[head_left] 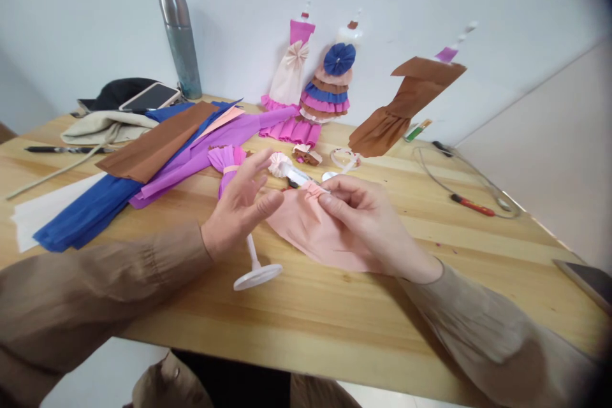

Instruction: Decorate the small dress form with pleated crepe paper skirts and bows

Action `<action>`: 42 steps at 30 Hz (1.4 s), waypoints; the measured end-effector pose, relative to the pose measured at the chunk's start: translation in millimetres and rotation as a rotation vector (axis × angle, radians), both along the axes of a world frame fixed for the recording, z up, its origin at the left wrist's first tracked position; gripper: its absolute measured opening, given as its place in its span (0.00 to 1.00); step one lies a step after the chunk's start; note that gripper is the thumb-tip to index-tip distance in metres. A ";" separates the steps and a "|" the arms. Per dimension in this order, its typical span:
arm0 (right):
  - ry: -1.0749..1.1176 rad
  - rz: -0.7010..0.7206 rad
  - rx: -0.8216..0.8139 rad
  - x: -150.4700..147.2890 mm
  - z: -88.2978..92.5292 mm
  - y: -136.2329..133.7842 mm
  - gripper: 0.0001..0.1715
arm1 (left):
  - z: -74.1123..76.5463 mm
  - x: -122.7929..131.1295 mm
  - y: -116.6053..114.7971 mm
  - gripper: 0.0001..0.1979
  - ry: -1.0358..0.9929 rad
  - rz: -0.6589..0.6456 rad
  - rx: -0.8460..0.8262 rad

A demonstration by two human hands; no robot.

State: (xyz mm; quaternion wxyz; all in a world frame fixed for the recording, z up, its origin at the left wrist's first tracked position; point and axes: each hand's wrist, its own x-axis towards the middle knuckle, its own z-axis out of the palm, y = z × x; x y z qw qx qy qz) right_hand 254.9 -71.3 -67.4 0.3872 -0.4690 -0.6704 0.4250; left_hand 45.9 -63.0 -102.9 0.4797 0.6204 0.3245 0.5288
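My right hand [366,217] pinches the gathered edge of a pale pink crepe paper piece [306,229] between thumb and fingers. The rest of the paper spreads out below on the wooden table. A white strip-like thing [297,174] lies against the gathered edge; I cannot make out its kind. My left hand [243,207] is raised with fingers apart, holding nothing. Behind it is a bunched purple crepe paper piece [228,158] with a pink band. Under the same hand stands a small white stand [258,277], its upper part hidden.
Folded crepe paper strips [157,140] lie at left beside a pen [67,150] and phone [150,97]. A steel flask [182,44] stands by the wall. Paper-dressed mannequins [289,73] [335,86] [406,102] stand behind. A red-handled cable tool [472,205] lies right.
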 end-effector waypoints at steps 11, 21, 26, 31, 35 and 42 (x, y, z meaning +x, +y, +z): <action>0.058 -0.105 0.114 -9.2 15.9 9.7 0.09 | 20.4 4.5 -4.4 0.20 -0.154 -0.273 -0.429; 0.098 -0.162 0.106 0.5 18.1 18.5 0.08 | 29.6 1.4 -7.7 0.16 -0.006 -0.159 -0.278; 0.104 -0.161 0.103 1.3 17.6 19.3 0.08 | 27.7 6.2 -7.2 0.11 0.070 -0.224 -0.343; 0.128 -0.194 0.107 3.2 19.8 19.7 0.08 | 25.3 6.9 -7.1 0.12 0.136 -0.206 -0.366; 0.086 -0.163 0.102 2.5 18.6 19.9 0.08 | 26.7 3.6 -6.1 0.17 0.131 -0.278 -0.392; 0.059 -0.180 0.137 2.7 17.6 19.5 0.09 | 28.9 5.4 -7.1 0.12 0.236 -0.240 -0.397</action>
